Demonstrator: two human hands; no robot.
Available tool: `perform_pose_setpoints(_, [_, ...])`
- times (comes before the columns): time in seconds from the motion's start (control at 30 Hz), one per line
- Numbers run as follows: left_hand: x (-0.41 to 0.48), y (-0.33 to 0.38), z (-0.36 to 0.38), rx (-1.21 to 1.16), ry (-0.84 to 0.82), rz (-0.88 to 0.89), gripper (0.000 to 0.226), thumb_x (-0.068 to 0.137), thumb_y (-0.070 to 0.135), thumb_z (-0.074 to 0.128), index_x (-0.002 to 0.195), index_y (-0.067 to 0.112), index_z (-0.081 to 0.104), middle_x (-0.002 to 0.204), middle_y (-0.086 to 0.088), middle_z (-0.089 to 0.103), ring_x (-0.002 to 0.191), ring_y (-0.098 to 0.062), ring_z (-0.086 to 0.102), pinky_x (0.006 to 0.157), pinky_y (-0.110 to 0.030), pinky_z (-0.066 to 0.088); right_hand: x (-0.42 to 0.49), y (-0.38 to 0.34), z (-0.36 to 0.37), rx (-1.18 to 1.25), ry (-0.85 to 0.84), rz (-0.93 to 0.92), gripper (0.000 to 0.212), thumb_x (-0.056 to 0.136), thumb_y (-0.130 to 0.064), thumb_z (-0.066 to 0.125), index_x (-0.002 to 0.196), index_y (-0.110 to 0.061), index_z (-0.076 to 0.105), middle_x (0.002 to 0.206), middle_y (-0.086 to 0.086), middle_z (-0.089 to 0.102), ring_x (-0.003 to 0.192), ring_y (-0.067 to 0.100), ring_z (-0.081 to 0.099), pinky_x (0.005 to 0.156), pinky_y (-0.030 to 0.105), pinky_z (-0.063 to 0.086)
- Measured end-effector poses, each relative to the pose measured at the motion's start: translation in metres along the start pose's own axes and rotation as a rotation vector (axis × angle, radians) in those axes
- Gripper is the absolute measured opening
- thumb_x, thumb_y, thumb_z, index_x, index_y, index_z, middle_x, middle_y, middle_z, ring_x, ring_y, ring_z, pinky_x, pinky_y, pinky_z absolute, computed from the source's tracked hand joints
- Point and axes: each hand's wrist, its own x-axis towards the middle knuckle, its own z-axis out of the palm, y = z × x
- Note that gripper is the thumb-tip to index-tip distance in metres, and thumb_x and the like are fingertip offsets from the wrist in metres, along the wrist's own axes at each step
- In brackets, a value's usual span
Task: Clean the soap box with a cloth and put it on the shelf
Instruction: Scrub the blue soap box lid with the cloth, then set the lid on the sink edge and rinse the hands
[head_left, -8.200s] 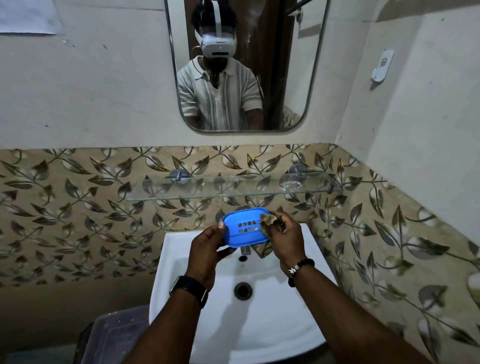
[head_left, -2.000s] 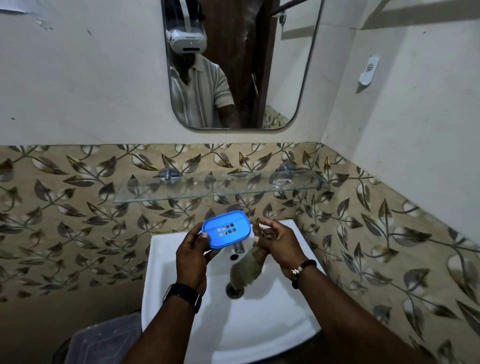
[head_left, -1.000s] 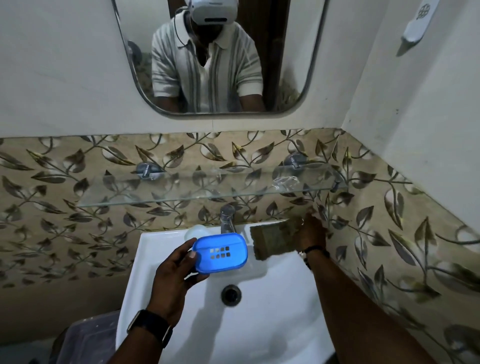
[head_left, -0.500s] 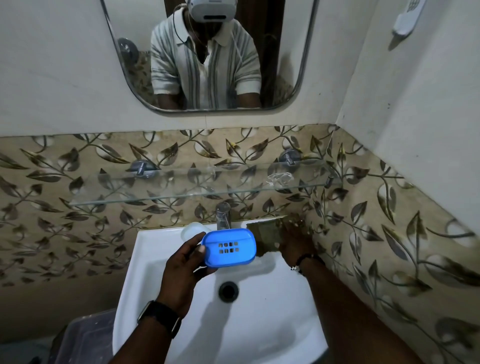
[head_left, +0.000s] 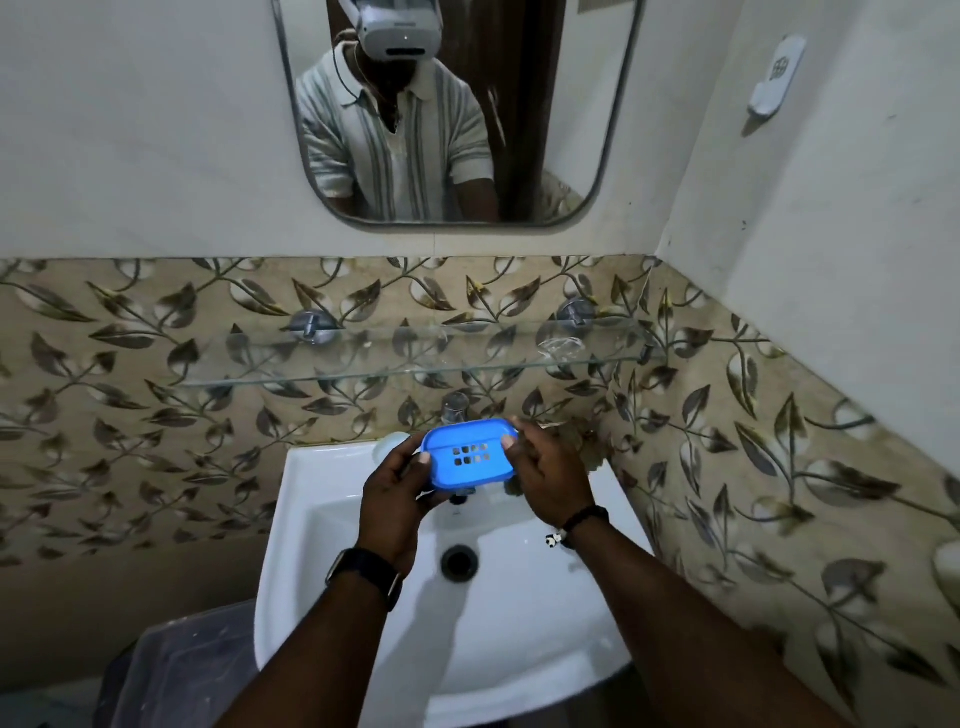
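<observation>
The blue soap box (head_left: 470, 455), with a grid of small holes in its base, is held over the white sink (head_left: 363, 597) by both hands. My left hand (head_left: 397, 493) grips its left end and my right hand (head_left: 545, 475) grips its right end. The brownish cloth (head_left: 587, 441) lies on the sink's back right corner, partly hidden behind my right hand. The glass shelf (head_left: 415, 358) runs along the tiled wall just above the box.
A chrome tap (head_left: 456, 408) stands behind the box, with a pale round object (head_left: 390, 442) to its left on the sink rim. The drain (head_left: 460, 562) lies below my hands. A mirror (head_left: 447, 111) hangs above, a translucent bin (head_left: 176, 670) stands at lower left.
My right hand left the cloth on the sink's back right corner and came over to take the right end of the soap box. The box rose slightly toward the shelf.
</observation>
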Motion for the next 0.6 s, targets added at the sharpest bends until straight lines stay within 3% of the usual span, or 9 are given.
perform_pose_setpoints(0.13, [-0.006,0.013,-0.020,-0.006,-0.018,0.027,0.031,0.097,0.008,0.056,0.127,0.008,0.061,0.106,-0.011,0.071,0.094,-0.022,0.071,0.073,-0.034,0.059,-0.003,-0.016,0.016,-0.017,0.025,-0.009,0.043,0.091,-0.033,0.047,0.130,-0.021,0.061,0.081,0.005,0.071,0.076,0.024,0.065,0.070,0.045,0.054])
perform_pose_setpoints(0.33, [-0.011,0.032,-0.061,-0.046,0.069,0.089,0.032,0.096,0.009,0.058,0.127,0.008,0.060,0.108,-0.011,0.067,0.094,-0.023,0.068,0.072,-0.033,0.059,-0.003,-0.053,0.051,-0.103,-0.046,-0.053,0.049,0.089,-0.035,0.043,0.134,-0.022,0.058,0.065,0.008,0.062,0.065,0.028,0.061,0.061,0.045,0.051])
perform_pose_setpoints(0.47, [-0.005,0.043,-0.097,-0.050,0.220,0.130,0.019,0.094,0.008,0.061,0.112,0.014,0.066,0.109,-0.018,0.060,0.092,-0.027,0.064,0.069,-0.034,0.059,0.001,-0.082,0.087,-0.199,-0.085,-0.112,0.053,0.086,-0.037,0.038,0.132,-0.019,0.057,0.088,0.014,0.071,0.084,0.036,0.064,0.070,0.044,0.052])
perform_pose_setpoints(0.6, [0.002,0.053,-0.125,-0.083,0.347,0.105,0.010,0.090,0.010,0.069,0.098,0.016,0.069,0.111,-0.026,0.067,0.089,-0.035,0.067,0.087,-0.055,0.055,0.006,-0.104,0.120,-0.240,-0.157,-0.055,0.054,0.085,-0.037,0.035,0.134,-0.021,0.053,0.096,0.016,0.071,0.092,0.037,0.064,0.070,0.040,0.051])
